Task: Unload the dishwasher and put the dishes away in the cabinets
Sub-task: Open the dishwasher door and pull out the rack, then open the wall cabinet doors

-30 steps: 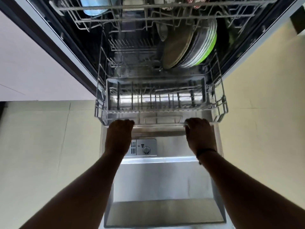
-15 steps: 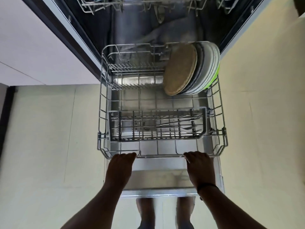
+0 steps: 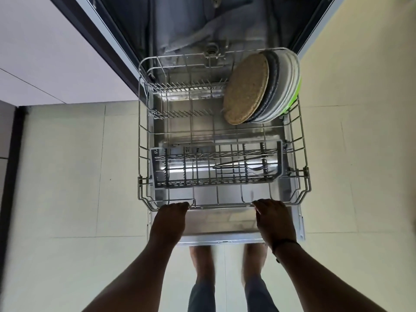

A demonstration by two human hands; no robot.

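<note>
No brand or label I can actually read here, just a small blurry mark on the left end of the cutlery basket point(image 3: 216, 166) that's too fuzzy to make out. The lower rack point(image 3: 144, 136) sits out over the open dishwasher door point(image 3: 221, 224), with its back edge at the mouth of the tub. Plates point(image 3: 263, 86) stand on edge in the back right corner: a tan speckled one in front, a dark one, some pale ones, and a green one at the very back. A few forks lie flat at the right end of the basket. Pale tiled floor point(image 3: 67, 176) on both sides of the door. Left hand point(image 3: 171, 219) and right hand point(image 3: 273, 219) both have fingers curled over the rack's front rail, arms reaching forward, a dark band on the right wrist. Bare feet are just below the door's front edge.
</note>
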